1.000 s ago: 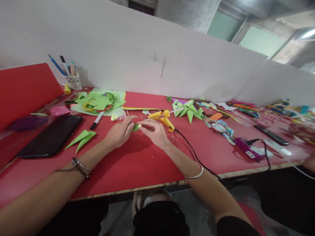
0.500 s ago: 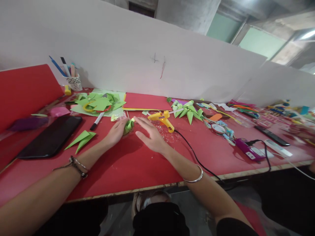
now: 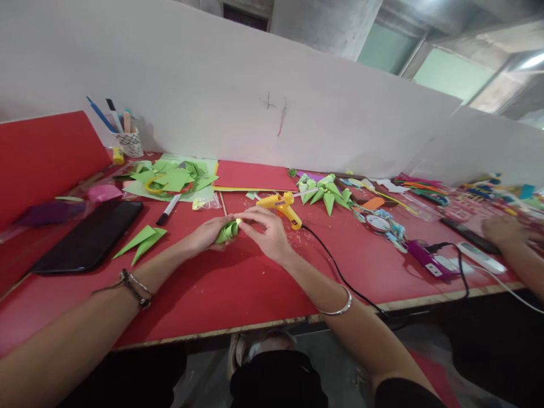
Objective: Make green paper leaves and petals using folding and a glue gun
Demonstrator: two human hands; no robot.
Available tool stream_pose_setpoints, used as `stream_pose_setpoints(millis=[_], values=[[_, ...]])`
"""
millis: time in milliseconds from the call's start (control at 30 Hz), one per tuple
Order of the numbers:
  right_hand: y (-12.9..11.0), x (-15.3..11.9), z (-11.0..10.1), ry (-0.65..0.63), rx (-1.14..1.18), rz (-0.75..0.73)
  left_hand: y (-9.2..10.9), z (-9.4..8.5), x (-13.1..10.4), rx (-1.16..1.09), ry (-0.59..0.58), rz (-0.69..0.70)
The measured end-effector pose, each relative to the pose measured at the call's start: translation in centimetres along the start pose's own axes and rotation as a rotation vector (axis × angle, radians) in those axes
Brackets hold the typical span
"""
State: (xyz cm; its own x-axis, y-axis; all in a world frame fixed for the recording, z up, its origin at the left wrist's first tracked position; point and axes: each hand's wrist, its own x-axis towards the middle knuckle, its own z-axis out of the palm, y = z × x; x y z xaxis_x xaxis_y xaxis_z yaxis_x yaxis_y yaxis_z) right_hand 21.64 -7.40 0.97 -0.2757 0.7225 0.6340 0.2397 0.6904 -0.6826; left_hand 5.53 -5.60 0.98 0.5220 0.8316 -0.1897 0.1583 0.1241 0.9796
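Note:
Near the middle of the red table, my left hand [image 3: 209, 234] holds a rolled green paper piece [image 3: 226, 232]. My right hand [image 3: 267, 232] pinches a small pale yellow-green bit [image 3: 238, 221] at the right end of that piece. Just behind my right hand lies a yellow glue gun [image 3: 280, 205], its black cord running to the right. Folded green paper cones [image 3: 142, 242] lie left of my left hand. Further back are a pile of green paper pieces [image 3: 174, 178] and a cluster of pointed green paper shapes [image 3: 326, 192].
A black phone [image 3: 89, 238] and a marker [image 3: 168, 209] lie at left, with a pen cup [image 3: 128, 143] behind. Red sheets [image 3: 255, 175] rest by the white partition. At right are a purple power adapter [image 3: 431, 260], cables, a remote [image 3: 467, 235] and another person's hand [image 3: 505, 231].
My right hand's fingers have closed from spread to a pinch at the green piece. The green piece has shifted slightly right. Another person's hand has moved further into view at right.

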Motion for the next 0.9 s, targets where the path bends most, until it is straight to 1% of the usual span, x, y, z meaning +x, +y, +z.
stream_pose_setpoints(millis=[167,333,467,600,767,900], values=[[0.22,-0.05,0.02,-0.032,0.058,0.001,-0.01,-0.11,0.02,0.040,-0.042,-0.012],[0.24,-0.14,0.18,-0.051,0.136,0.026,0.20,0.00,-0.10,-0.016,-0.064,-0.032],[0.25,-0.17,0.16,-0.088,0.127,0.024,0.21,0.01,-0.13,-0.017,-0.088,-0.041],[0.51,-0.23,0.22,-0.085,0.211,0.036,0.37,-0.08,-0.22,-0.079,-0.110,-0.044],[0.60,-0.14,0.20,-0.102,0.179,0.029,0.28,-0.36,-0.35,-0.144,-0.205,-0.090],[0.48,-0.08,0.17,-0.103,0.244,0.049,0.05,-0.53,-0.33,-0.182,-0.223,-0.114]])
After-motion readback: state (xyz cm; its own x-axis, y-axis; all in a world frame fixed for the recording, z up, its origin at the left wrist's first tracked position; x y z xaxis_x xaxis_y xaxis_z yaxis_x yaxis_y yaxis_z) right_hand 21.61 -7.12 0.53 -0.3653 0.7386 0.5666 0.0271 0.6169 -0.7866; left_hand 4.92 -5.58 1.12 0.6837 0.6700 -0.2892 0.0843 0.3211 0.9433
